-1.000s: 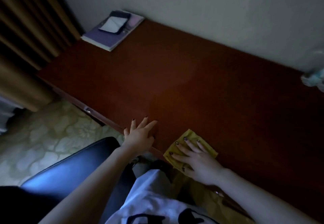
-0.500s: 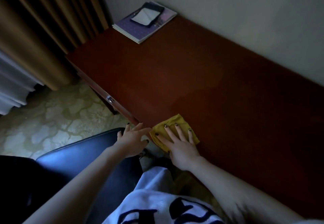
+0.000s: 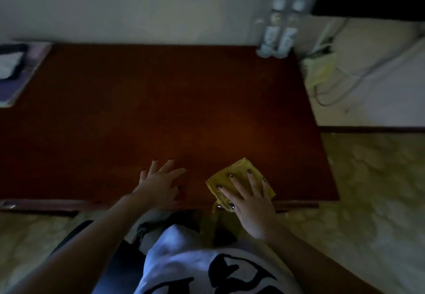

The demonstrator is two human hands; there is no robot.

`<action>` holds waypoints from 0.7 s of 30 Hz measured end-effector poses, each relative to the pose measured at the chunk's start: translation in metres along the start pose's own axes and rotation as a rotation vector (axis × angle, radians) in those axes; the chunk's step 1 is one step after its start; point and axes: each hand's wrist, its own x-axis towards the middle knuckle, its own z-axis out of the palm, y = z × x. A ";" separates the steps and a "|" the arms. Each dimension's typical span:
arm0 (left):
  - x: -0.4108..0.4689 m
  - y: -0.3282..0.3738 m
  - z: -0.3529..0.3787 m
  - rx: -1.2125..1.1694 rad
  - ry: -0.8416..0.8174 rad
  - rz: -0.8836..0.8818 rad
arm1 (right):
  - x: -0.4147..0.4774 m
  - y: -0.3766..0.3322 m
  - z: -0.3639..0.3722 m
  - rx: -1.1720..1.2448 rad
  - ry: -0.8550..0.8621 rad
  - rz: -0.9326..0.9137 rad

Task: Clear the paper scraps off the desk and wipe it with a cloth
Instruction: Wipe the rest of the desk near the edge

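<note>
Your R hand [image 3: 249,204] presses flat, fingers spread, on the yellow cloth [image 3: 239,174] at the desk [image 3: 161,109] front edge. L hand [image 3: 158,185] rests open on wood beside it. Two bottles [image 3: 277,31] stand at far-R corner.

Your yellow cloth [image 3: 238,168], a small rumpled square of fabric, lies on the dark reddish-brown wooden desk [image 3: 161,109] at its near edge, right of the middle. Your right hand [image 3: 249,204] presses flat on it with fingers spread, covering its near half. One corner of the cloth droops over the desk's front edge. The desk top is a wide, smooth rectangle, dimly lit.
</note>
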 end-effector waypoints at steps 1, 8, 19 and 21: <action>0.006 0.017 0.002 0.015 -0.002 0.044 | -0.013 0.017 0.004 0.026 0.009 0.060; 0.015 0.096 0.020 0.094 0.005 0.307 | -0.087 0.126 0.022 0.220 0.007 0.405; 0.025 0.023 0.005 0.098 -0.029 0.263 | -0.038 0.055 0.000 0.396 -0.041 0.476; 0.030 0.005 -0.004 0.094 -0.028 0.260 | -0.016 0.022 -0.005 0.385 -0.052 0.372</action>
